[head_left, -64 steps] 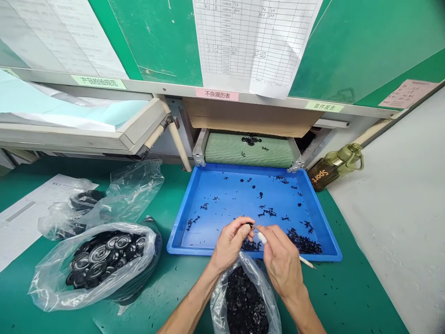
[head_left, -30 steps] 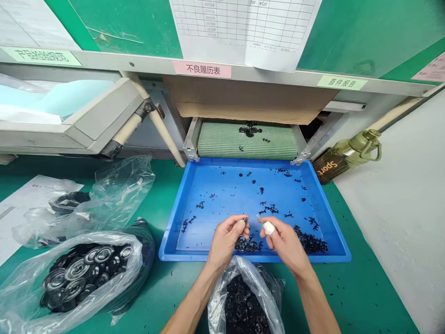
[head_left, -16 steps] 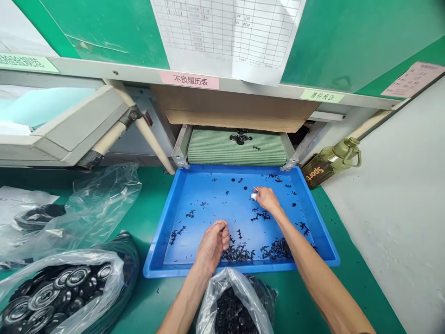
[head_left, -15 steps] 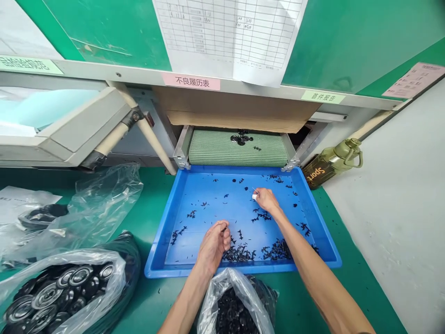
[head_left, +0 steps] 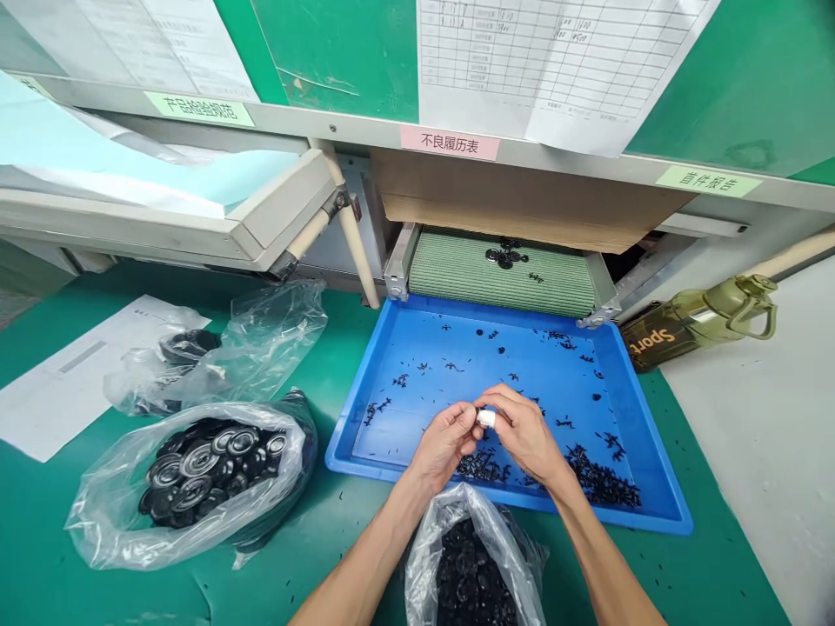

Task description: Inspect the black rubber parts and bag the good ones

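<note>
Carries on the green tabletop (head_left: 332, 513) a blue tray (head_left: 397, 422), an open bag (head_left: 110, 513) of black discs (head_left: 196, 461) at left, a second bag (head_left: 427, 556) before the tray, a clear bag (head_left: 274, 335) overlapping a white sheet (head_left: 58, 391), a bottle (head_left: 704, 322) and scattered black bits (head_left: 340, 496)

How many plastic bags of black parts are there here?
3: an open near bag by the blue tray, an open left bag, and a crumpled bag behind that. Its folds may hide another.

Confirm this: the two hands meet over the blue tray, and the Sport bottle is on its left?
Not quite: the head view shows the Sport bottle to the right of the blue tray. The left hand and right hand do meet over it.
</note>
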{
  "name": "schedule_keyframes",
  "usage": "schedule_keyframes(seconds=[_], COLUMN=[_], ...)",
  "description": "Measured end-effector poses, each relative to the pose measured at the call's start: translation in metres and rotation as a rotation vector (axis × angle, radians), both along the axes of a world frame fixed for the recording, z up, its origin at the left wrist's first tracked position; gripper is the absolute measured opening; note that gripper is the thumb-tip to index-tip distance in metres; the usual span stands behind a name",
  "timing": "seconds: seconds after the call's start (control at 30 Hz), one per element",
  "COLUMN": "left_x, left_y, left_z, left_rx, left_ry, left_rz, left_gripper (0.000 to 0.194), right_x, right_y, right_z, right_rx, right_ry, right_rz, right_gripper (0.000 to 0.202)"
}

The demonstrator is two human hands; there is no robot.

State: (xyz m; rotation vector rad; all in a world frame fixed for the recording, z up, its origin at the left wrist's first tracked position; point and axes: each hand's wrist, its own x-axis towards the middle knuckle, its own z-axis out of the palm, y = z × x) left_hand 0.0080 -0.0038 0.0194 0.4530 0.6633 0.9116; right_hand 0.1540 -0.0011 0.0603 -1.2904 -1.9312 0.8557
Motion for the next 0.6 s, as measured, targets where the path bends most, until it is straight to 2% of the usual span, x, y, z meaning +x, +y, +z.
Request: schedule_keyframes(seconds=[0.13, 0.33, 0.5, 0.6], left_x=[-0.002, -0.002, -0.002, -0.002], left_y=[0.003, 0.006, 0.003, 0.0], left_z=[-0.002, -0.007, -0.003, 0.003], left_rx=[-0.04, -0.133, -0.065, -0.003], left_ry=[-0.044, -0.087, -0.041, -0.023], left_rz=[-0.028, 0.052, 0.074, 0.077], left_gripper=[0.025, 0.036, 0.031, 0.028], right_x=[0.003, 0.002, 0.006, 0.012], right_y=[-0.003, -0.012, -0.016, -0.021], right_z=[0.004, 0.014, 0.021, 0.025], right_rx=[0.03, 0.036, 0.013, 0.0], right_ry=[-0.108, -0.313, -0.554, -0.682], right_rz=[-0.017, 0.053, -0.205, -0.229], right_gripper=[0.038, 0.057, 0.057, 0.056])
